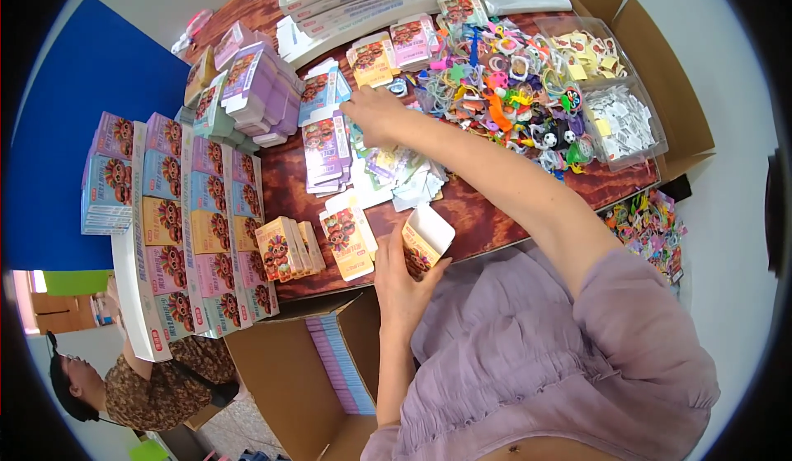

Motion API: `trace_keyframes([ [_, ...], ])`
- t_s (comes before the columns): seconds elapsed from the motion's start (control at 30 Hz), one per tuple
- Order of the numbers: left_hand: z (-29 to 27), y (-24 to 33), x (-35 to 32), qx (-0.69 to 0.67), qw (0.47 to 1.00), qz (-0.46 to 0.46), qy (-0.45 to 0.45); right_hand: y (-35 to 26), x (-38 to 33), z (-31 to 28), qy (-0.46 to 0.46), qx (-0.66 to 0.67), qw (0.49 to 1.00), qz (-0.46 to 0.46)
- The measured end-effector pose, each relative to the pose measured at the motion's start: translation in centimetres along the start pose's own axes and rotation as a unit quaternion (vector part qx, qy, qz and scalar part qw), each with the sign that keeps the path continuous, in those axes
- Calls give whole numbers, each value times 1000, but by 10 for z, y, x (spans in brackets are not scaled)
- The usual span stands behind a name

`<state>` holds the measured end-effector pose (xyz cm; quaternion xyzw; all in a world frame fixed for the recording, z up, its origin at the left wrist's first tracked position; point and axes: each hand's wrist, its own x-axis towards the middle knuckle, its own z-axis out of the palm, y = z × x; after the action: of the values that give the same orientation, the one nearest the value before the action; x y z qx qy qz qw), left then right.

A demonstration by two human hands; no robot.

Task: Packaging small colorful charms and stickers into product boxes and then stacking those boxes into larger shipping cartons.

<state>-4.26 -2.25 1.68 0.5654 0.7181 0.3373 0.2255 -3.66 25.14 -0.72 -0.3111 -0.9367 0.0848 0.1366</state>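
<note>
My left hand (402, 286) holds a small yellow carton (419, 252) near the table's front edge; its top is unfolded and the white inside shows. Farther off, my right hand (378, 116) reaches across the table with bent fingers, its fingertips partly hidden. Beneath and beside it lie a stack of flat purple cartons (327, 149), several blue cartons (320, 91) and a loose pile of printed cards and white slips (398, 164). Left of my left hand, flat yellow cartons (347, 237) lie on the table, with a few upright yellow boxes (285, 248) beside them.
Colourful small trinkets (503, 90) heap at the back right, next to a clear divided tray (652, 123). Display trays of filled boxes (198, 222) stand at left, below stacked purple cartons (264, 90). An open cardboard box (280, 370) sits below the table; another person (157, 383) is at lower left.
</note>
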Motion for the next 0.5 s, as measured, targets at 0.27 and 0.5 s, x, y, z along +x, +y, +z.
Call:
trace_keyframes([
  [0.27,-5,-13,1,27,999,-24,38,24,-37,-44,65,192,978,59],
  [0.5,8,-11,11,78,994,-14,74,2,-146,-41,99,579,788,181],
])
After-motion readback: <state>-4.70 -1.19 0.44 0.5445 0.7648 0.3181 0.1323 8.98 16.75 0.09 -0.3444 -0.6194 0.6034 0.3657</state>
